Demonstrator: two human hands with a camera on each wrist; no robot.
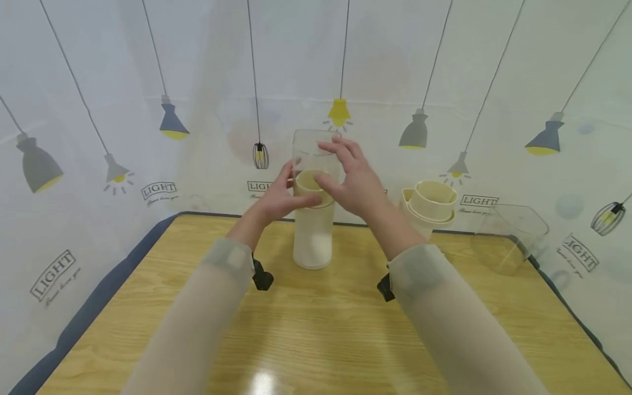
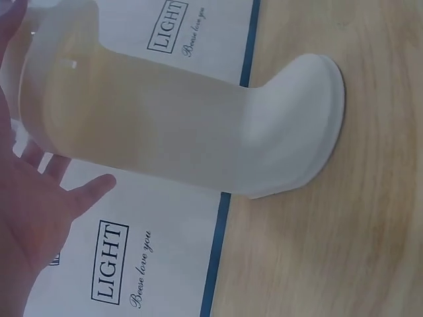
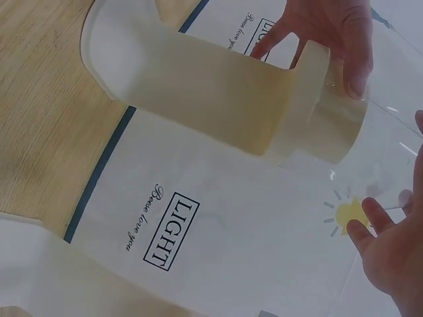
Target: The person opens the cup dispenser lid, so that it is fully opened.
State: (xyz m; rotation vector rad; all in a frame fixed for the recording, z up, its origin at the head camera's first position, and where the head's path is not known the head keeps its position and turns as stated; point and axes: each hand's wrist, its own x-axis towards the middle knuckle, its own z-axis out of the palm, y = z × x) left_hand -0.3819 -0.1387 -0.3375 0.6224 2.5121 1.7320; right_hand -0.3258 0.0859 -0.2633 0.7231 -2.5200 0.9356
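Two bare hands are meeting around one cream stand (image 1: 313, 241) in the head view. The stand is standing upright near the far edge of a wooden table (image 1: 321, 329). A clear jar (image 1: 310, 145) is sitting at its top, and a cream rim is showing through. The left hand (image 1: 278, 202) is holding the clear jar low down, with its thumb lying across the front. The right hand (image 1: 357, 184) is spreading its fingers loosely beside the upper part; whether the tips are touching the jar, one cannot tell. A second cream stand (image 1: 430, 206) is standing past the right hand, and a second clear jar (image 1: 508, 241) is resting near the far right corner. A wall cloth (image 1: 207, 55) with lamp pictures is hanging behind.

In the left wrist view, the cream stand is showing sideways, its wide foot resting on the wood. The left hand is reaching around the top end, and its little finger is sticking out.

In the right wrist view, the left hand's thumb is pressing near the cream rim. The right hand is showing at the edge, fingers loose.
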